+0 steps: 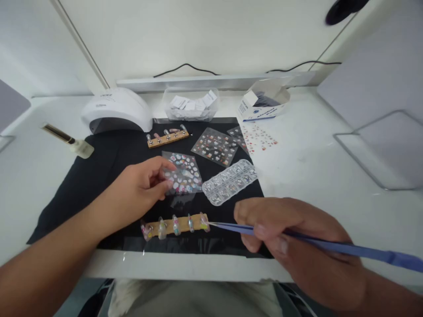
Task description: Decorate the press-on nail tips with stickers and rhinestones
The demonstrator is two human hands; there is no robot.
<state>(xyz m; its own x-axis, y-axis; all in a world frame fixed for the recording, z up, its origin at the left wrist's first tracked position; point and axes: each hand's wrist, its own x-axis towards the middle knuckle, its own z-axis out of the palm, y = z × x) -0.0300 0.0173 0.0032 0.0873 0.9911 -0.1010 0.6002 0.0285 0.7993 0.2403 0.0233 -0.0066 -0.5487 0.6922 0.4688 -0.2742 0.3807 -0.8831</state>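
Observation:
Between the thumb and fingers of my left hand (142, 187) is the left edge of a clear sticker sheet (185, 178) with round, colourful decals. My right hand (284, 237) grips blue tweezers (317, 242), their tip touching or very near the rightmost press-on nail (204, 221). That nail stands on a wooden nail holder (168, 228) along with several other decorated nails, at the front of the black mat (109, 171). A clear rhinestone case (229, 181) with small compartments lies between the sheet and my right hand.
Behind sit a second nail holder (168, 138), a white nail lamp (117, 110), a tub of white packets (191, 105) and an alcohol pads box (262, 103). More sticker sheets (215, 146) lie at centre right. A polish bottle (82, 149) stands at left.

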